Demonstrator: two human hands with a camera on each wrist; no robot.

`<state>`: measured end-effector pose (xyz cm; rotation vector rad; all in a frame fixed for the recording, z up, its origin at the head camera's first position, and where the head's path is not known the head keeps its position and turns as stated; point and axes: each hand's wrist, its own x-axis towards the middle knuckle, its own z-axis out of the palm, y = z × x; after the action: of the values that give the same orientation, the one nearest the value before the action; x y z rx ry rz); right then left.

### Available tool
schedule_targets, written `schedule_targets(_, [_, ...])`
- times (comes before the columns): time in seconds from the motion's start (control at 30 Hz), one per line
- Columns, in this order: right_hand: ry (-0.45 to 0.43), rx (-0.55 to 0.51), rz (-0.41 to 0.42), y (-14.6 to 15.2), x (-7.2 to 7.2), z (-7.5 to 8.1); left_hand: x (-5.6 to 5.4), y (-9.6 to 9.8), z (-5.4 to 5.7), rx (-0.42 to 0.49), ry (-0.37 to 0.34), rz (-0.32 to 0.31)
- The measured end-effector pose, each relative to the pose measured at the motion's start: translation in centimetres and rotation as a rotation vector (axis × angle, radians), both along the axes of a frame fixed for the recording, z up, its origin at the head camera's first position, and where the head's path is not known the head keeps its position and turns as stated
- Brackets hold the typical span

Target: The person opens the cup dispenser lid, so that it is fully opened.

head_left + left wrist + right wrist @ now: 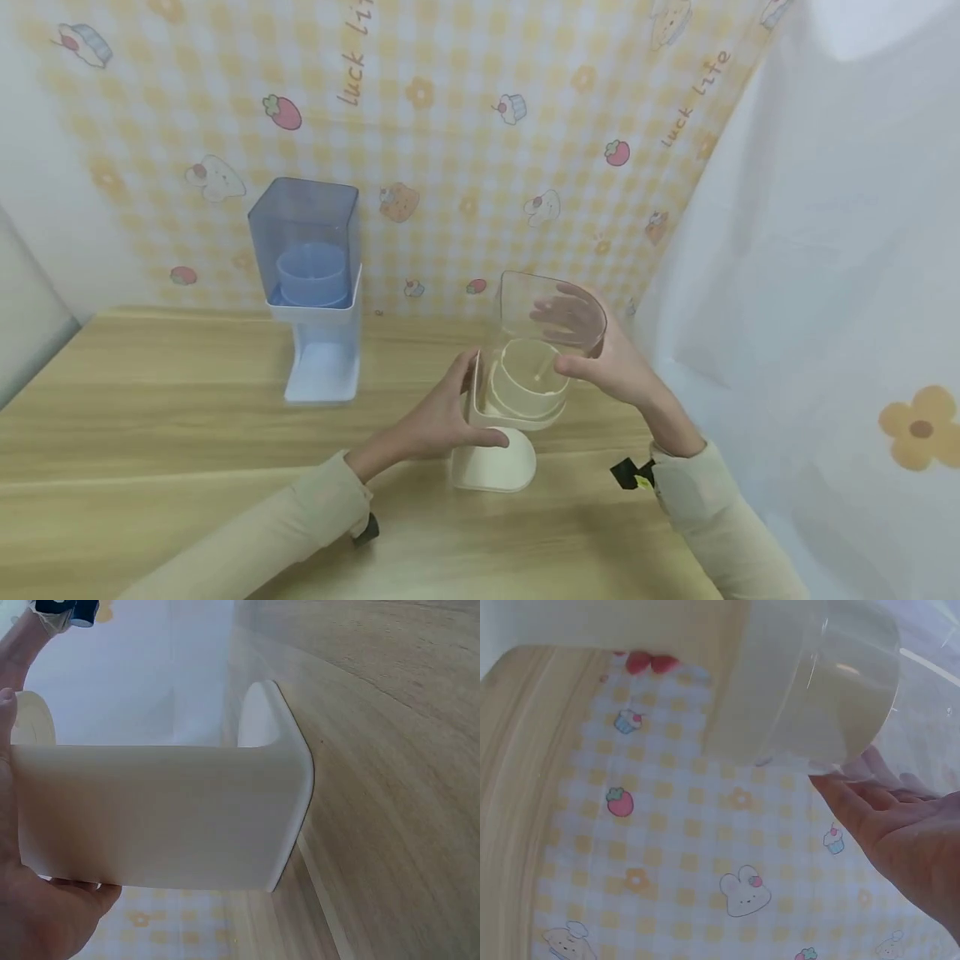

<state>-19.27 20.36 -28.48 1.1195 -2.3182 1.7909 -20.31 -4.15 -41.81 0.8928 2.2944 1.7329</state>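
In the head view, a cream dispenser stand [491, 462] stands on the table, tilted in this view. A clear plastic box [517, 308] sits over its upper tray, with a cream round cup [528, 392] inside. My left hand [442, 417] grips the stand's column below the tray, thumb across the front. The left wrist view shows the column's flat side [165, 817] and its base edge on the wood. My right hand [618, 358] holds the clear box at its right side, thumb in front, fingers seen through the plastic behind it. In the right wrist view, my right hand's fingers [907, 832] lie along the box.
A similar blue dispenser [311, 250] with a tinted box stands at the back left of the wooden table [187, 442]. Behind it hangs a yellow checked cloth [420, 133]. A white sheet [810, 292] hangs close along the right side.
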Motion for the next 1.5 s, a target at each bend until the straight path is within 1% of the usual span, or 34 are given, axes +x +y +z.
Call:
schedule_targets(0.07, [0.006, 0.012, -0.024, -0.1, 0.1, 0.2, 0.0, 0.0, 0.2, -0.009, -0.003, 0.005])
schedule_targets(0.2, [0.001, 0.044, -0.042, -0.1, 0.3, 0.6, 0.1, 0.1, 0.5, -0.029, -0.010, 0.010])
schedule_targets(0.33, [-0.004, 0.046, -0.056, 0.1, 0.3, 0.8, 0.2, 0.1, 0.7, -0.032, -0.009, 0.000])
schedule_targets(0.47, [-0.009, 0.039, -0.054, 0.4, 0.3, 0.7, 0.2, 0.2, 0.7, -0.035, -0.007, -0.003])
schedule_targets(0.5, [-0.014, 0.065, -0.067, 0.5, 0.4, 0.8, 0.2, 0.2, 0.6, -0.032, 0.001, -0.004])
schedule_targets(0.53, [-0.012, 0.106, -0.093, 0.7, 0.5, 1.0, 0.2, 0.2, 0.6, -0.031, 0.008, -0.001])
schedule_targets(0.6, [0.003, 0.165, -0.101, 1.0, 0.7, 1.6, 0.3, 0.2, 0.4, -0.029, 0.023, -0.001])
schedule_targets(0.67, [0.053, 0.262, -0.120, 1.0, 0.8, 2.9, 0.4, 0.2, 0.2, -0.017, 0.048, -0.008])
schedule_targets(0.7, [0.083, 0.337, -0.146, 0.7, 1.0, 3.7, 0.4, 0.1, 0.2, -0.009, 0.060, -0.009])
schedule_targets(0.77, [0.156, 0.471, -0.152, -0.4, 1.0, 5.2, 0.5, 0.0, 0.1, 0.002, 0.073, -0.016])
schedule_targets(0.87, [0.294, 0.775, -0.184, -2.6, 0.9, 7.1, 0.5, -0.1, 0.1, 0.015, 0.082, -0.024])
schedule_targets(0.9, [0.331, 0.843, -0.181, -3.2, 0.8, 7.5, 0.5, -0.2, 0.2, 0.022, 0.080, -0.028])
schedule_targets(0.97, [0.391, 0.920, -0.173, -4.0, 0.7, 7.8, 0.6, -0.2, 0.2, 0.023, 0.077, -0.023])
schedule_targets(1.03, [0.398, 0.922, -0.177, -4.1, 0.8, 7.8, 0.7, -0.1, 0.2, 0.018, 0.081, -0.016])
schedule_targets(1.2, [0.401, 0.842, -0.172, -3.2, 1.0, 7.0, 0.7, 0.4, 0.3, -0.003, 0.128, -0.012])
schedule_targets(1.3, [0.437, 0.818, -0.168, -3.1, 1.0, 6.9, 0.8, 0.3, 0.4, -0.010, 0.135, 0.010])
schedule_targets(1.4, [0.458, 0.830, -0.185, -3.2, 1.1, 7.0, 0.8, 0.2, 0.6, -0.015, 0.134, 0.033])
schedule_targets(1.5, [0.457, 0.861, -0.203, -3.3, 1.4, 7.3, 0.7, 0.3, 0.6, -0.020, 0.149, 0.024])
